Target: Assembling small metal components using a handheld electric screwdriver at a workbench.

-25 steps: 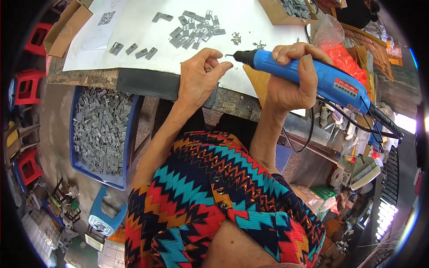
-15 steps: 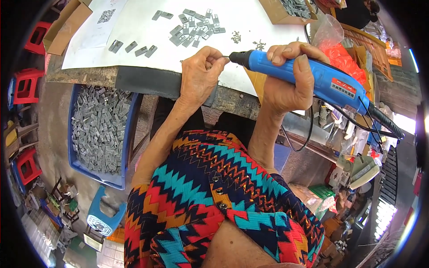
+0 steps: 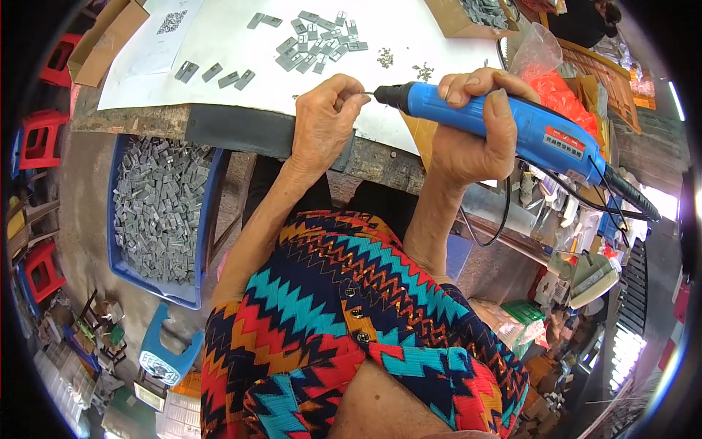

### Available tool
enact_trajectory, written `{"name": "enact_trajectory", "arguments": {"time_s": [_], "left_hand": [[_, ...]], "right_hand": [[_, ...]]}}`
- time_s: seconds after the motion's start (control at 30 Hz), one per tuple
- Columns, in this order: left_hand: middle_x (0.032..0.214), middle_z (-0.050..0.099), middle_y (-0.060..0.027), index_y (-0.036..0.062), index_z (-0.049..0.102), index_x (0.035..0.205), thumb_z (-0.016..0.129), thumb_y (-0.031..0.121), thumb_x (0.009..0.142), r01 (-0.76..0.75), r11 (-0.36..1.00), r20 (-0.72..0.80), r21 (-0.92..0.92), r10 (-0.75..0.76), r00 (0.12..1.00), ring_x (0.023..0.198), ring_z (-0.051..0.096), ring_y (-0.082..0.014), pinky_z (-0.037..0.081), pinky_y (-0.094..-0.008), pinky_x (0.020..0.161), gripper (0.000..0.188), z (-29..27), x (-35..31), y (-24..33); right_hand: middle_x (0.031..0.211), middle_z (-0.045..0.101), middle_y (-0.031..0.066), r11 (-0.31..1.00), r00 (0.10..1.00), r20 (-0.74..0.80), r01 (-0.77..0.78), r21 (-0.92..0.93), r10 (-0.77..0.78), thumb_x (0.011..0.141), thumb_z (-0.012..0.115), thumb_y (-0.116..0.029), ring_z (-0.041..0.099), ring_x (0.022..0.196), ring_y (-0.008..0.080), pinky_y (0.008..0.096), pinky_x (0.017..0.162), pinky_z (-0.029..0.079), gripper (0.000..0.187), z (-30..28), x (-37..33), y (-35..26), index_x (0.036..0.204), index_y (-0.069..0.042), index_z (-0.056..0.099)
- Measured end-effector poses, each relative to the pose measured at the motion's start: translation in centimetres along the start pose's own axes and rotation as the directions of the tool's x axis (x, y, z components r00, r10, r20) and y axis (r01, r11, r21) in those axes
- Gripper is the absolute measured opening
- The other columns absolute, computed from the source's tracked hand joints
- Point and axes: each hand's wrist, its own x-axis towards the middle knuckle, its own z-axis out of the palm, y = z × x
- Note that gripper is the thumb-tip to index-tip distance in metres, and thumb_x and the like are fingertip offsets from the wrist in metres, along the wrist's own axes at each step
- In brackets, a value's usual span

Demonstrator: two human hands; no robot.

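My right hand [image 3: 475, 150] is wrapped around a blue electric screwdriver [image 3: 537, 128], which points left over the white-covered table [image 3: 270, 69]. At its black nose, the thumb and fingertips of my left hand [image 3: 322, 121] are pinched together around the tip. What they hold there is too small and hidden to make out. Beyond my left hand, a loose cluster of grey rectangular parts [image 3: 313, 50] lies on the white sheet. Several similar grey parts [image 3: 229, 80] form a rough row to its left. Two little heaps of tiny screw-like pieces [image 3: 385, 58] sit beyond the screwdriver's nose.
At the far right of the table stands a cardboard box [image 3: 455, 25] of grey parts; another carton [image 3: 110, 40] is at the far left. Below the table edge, a blue crate [image 3: 204, 241] is full of grey parts. The screwdriver's black cable [image 3: 504, 212] loops down at the right.
The whole view has shifted very slightly. My left hand stays pinched at the screwdriver's tip and my right hand keeps the same grip.
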Motion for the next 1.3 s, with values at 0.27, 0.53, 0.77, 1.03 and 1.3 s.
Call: {"name": "enact_trajectory", "arguments": {"time_s": [0.27,0.53,0.77,1.03,1.3], "left_hand": [[0.058,0.053,-0.0023,-0.0016,0.062,0.08,0.06,0.004,0.078,-0.01,1.0,0.015,-0.027,0.01,1.0,0.051,0.044,-0.0059,0.037,-0.0227,0.046,0.007,-0.1,-0.1,-0.2],[0.06,0.054,-0.003,-0.0014,0.063,0.081,0.06,0.006,0.079,-0.019,1.0,0.044,-0.009,0.019,0.999,0.051,0.044,-0.0069,0.036,-0.0239,0.045,0.008,-0.2,-0.2,-0.5],[0.064,0.057,-0.0049,-0.0017,0.064,0.083,0.059,0.006,0.08,-0.061,0.998,0.069,0.012,0.06,0.996,0.052,0.046,-0.0085,0.038,-0.0253,0.047,0.01,-0.5,-0.3,-0.5],[0.068,0.059,-0.0083,-0.0023,0.064,0.084,0.059,0.005,0.079,-0.127,0.992,0.084,0.028,0.124,0.989,0.054,0.05,-0.0126,0.04,-0.0275,0.05,0.01,-0.6,-0.5,-0.6],[0.07,0.059,-0.0096,-0.0023,0.063,0.086,0.06,0.004,0.079,-0.134,0.99,0.101,0.045,0.128,0.987,0.057,0.052,-0.0144,0.042,-0.0282,0.052,0.01,-0.7,-0.5,-0.6]], "right_hand": [[0.077,0.056,0.0141,1.0,1.0,-0.003,-0.008,0.022,0.008,0.077,0.053,-0.007,0.054,0.064,0.0208,0.0376,0.066,0.041,0.027,0.0,0.0,-0.1,0.103,-0.003,0.053],[0.072,0.055,0.0174,0.992,0.997,-0.074,-0.021,0.121,0.03,0.076,0.054,0.003,0.053,0.06,0.0209,0.0364,0.06,0.047,0.026,0.3,0.2,-0.2,0.1,0.003,0.045],[0.075,0.055,0.0135,0.999,0.999,-0.02,-0.044,-0.002,0.044,0.077,0.053,-0.008,0.053,0.063,0.0205,0.0385,0.066,0.042,0.025,-0.1,0.1,-0.4,0.102,-0.004,0.052],[0.07,0.056,0.0151,0.997,0.993,-0.1,-0.059,0.054,0.064,0.075,0.057,0.0,0.054,0.057,0.0191,0.0352,0.059,0.048,0.024,0.6,0.3,-0.4,0.097,0.003,0.047],[0.076,0.057,0.0136,0.996,0.996,-0.062,-0.074,-0.059,0.07,0.076,0.055,-0.007,0.056,0.062,0.021,0.0387,0.063,0.043,0.021,0.1,0.4,-0.4,0.097,-0.003,0.053]]}}
